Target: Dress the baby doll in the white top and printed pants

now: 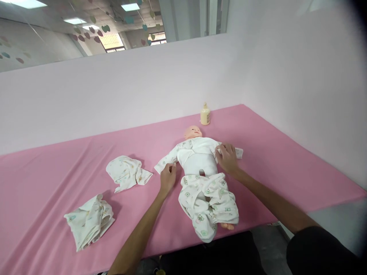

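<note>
A baby doll (192, 132) lies on its back, head towards the wall. It wears a white printed baby shirt (197, 144), whose front is raised so the pale belly (200, 165) shows. Printed baby trousers (207, 200) cover its legs, with one foot (227, 226) sticking out. My left hand (168, 176) is closed, fingertips against the lower edge of the sleeve on the left; whether cloth is pinched is hidden. On the other side, my right hand (227, 157) has its fingers bent over the shirt near the other sleeve and grips it.
The pink-covered table (137, 214) meets white walls at the back and right. A pump bottle (205, 115) stands behind the doll's head. Left of the doll lie a crumpled printed cloth (124, 172) and a folded printed cloth (90, 220). The table's front edge is close to me.
</note>
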`<state>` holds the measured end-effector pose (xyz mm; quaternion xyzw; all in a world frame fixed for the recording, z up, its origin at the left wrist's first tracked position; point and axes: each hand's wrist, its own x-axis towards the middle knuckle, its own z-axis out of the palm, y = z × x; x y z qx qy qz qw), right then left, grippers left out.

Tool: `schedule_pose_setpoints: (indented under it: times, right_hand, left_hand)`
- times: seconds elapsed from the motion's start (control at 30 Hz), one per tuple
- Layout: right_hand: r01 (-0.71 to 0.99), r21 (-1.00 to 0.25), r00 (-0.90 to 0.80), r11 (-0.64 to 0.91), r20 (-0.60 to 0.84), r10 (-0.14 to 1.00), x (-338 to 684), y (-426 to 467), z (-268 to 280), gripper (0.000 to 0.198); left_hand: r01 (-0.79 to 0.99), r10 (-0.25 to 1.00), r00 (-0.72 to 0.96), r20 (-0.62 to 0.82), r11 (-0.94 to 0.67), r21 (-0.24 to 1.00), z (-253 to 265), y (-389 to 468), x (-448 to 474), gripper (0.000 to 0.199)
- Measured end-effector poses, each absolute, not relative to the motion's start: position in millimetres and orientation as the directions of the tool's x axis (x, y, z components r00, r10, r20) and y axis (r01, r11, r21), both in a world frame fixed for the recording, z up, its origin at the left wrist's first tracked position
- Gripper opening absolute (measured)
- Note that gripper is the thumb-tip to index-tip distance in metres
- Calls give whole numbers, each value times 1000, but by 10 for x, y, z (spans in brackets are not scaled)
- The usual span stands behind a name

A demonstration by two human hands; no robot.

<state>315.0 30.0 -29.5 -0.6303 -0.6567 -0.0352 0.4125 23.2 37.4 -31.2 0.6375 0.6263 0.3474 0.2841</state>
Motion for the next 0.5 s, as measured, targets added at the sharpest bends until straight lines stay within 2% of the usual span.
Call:
schedule_pose_setpoints:
  times: [0.07,0.13,0.23,0.3,0.4,0.5]
  right_hand:
    - [761,-592,58,265,469,881,3186,98,-231,23]
    - [622,-739,-82,258,266,961,3277,-71,-188,24]
    - [468,-878,-277,97,-41,960,3484,-231,-169,26]
    - [412,-911,-342,-13,-168,924,3607,-279,-171,28]
    - [360,-931,-397,-66,-217,892,3679,-283,-162,31]
    - [378,-926,-424,-23,-195,884,3629,-237,-130,35]
  left_hand:
    - [462,1000,-19,-11,19,887,-217,229,161,39]
    - [397,992,82,-96,56,916,-139,95,83,40]
    - [401,909,333,-252,106,910,-72,-64,-9,39]
    - [418,845,441,-302,105,902,-53,-129,-23,38]
    - [381,830,494,-258,61,923,-29,-163,20,36]
    - [338,835,505,-218,41,940,-1,-165,75,36]
